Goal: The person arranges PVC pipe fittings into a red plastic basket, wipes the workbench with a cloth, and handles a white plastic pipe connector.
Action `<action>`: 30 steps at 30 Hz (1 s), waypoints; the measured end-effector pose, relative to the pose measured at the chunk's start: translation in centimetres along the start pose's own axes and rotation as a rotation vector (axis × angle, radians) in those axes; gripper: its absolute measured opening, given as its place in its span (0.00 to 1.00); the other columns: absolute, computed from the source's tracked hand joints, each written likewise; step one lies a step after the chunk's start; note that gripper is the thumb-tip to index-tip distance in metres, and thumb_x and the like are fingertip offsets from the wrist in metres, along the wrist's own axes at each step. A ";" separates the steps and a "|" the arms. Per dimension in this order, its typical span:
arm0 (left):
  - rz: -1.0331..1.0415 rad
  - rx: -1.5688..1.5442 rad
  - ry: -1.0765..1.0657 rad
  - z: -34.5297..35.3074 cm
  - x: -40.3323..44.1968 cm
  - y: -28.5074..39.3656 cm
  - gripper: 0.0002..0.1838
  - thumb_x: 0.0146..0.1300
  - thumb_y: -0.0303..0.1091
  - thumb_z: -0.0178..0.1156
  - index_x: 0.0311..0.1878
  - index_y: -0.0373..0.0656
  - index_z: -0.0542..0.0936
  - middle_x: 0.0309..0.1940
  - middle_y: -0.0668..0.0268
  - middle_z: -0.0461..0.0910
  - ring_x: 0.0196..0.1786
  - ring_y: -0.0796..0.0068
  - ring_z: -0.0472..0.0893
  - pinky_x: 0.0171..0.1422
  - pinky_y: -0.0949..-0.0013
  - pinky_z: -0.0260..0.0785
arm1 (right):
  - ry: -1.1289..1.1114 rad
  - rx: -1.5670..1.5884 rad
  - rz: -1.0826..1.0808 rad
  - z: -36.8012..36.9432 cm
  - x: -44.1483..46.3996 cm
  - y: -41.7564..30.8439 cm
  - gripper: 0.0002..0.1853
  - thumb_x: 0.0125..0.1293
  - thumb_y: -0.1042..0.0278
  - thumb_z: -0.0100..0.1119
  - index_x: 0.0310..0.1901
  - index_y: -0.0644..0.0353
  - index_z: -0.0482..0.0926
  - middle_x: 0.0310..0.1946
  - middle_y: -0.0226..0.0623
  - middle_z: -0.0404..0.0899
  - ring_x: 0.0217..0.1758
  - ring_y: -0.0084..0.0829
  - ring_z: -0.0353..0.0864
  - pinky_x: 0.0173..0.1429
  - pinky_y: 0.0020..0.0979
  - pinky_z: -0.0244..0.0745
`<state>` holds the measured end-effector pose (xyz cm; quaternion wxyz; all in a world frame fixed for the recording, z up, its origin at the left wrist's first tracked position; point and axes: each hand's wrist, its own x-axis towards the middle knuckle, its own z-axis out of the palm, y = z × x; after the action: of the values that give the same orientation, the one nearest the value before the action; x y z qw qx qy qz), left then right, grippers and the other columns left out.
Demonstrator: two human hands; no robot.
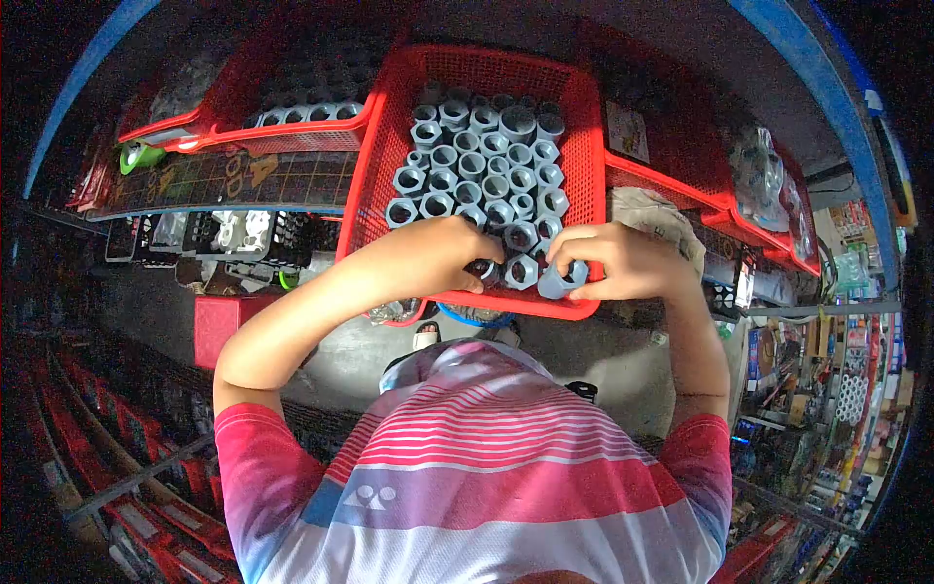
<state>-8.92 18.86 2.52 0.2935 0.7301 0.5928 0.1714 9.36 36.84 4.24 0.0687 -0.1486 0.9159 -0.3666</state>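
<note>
A red plastic basket [595, 146] in front of me holds many grey plastic pipe fittings [469, 165], mostly upright in close rows, several with hexagonal collars. At the basket's near right corner, my right hand [623, 261] is closed round a tilted grey fitting [555, 283], thumb on one side and fingers on the other. My left hand [443, 255] reaches over the near rim, its thumb and fingers curled round another fitting [482, 270], which they partly cover. Near my hands, more fittings [521, 272] stand between the two.
Red shelf bins flank the basket; the left bin [292, 136] holds more grey fittings, the right bin [720, 200] bagged items. Lower left are black crates [233, 234] and a red box [222, 331]. A cloth-like beige bundle [657, 216] lies beside the basket's right wall.
</note>
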 end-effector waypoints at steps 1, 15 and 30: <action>0.015 0.016 -0.030 0.0 0.1 0.0 0.20 0.52 0.35 0.61 0.49 0.37 0.76 0.39 0.50 0.78 0.42 0.52 0.78 0.46 0.60 0.70 | 0.001 -0.002 0.001 0.2 0.0 0.1 0.16 0.44 0.72 0.64 0.35 0.64 0.71 0.39 0.41 0.74 0.42 0.39 0.75 0.44 0.33 0.71; 0.318 0.545 0.631 -3.0 -4.5 6.0 0.18 0.43 0.35 0.59 0.41 0.52 0.71 0.30 0.68 0.72 0.23 0.72 0.75 0.22 0.71 0.68 | 0.125 -0.174 0.031 1.4 -1.4 -1.3 0.17 0.48 0.64 0.63 0.40 0.60 0.73 0.43 0.40 0.74 0.48 0.41 0.73 0.53 0.37 0.68; 0.123 0.498 0.726 -5.0 -10.3 15.6 0.18 0.39 0.23 0.61 0.37 0.44 0.72 0.24 0.62 0.73 0.24 0.66 0.73 0.29 0.65 0.66 | 0.439 -0.192 0.137 3.4 -3.0 -4.1 0.18 0.48 0.68 0.65 0.42 0.57 0.74 0.48 0.36 0.76 0.52 0.41 0.73 0.56 0.39 0.67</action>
<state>-2.37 8.10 17.22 -0.1292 0.7049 0.6363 0.2856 13.88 32.79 4.65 -0.1217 -0.0090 0.9474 -0.2960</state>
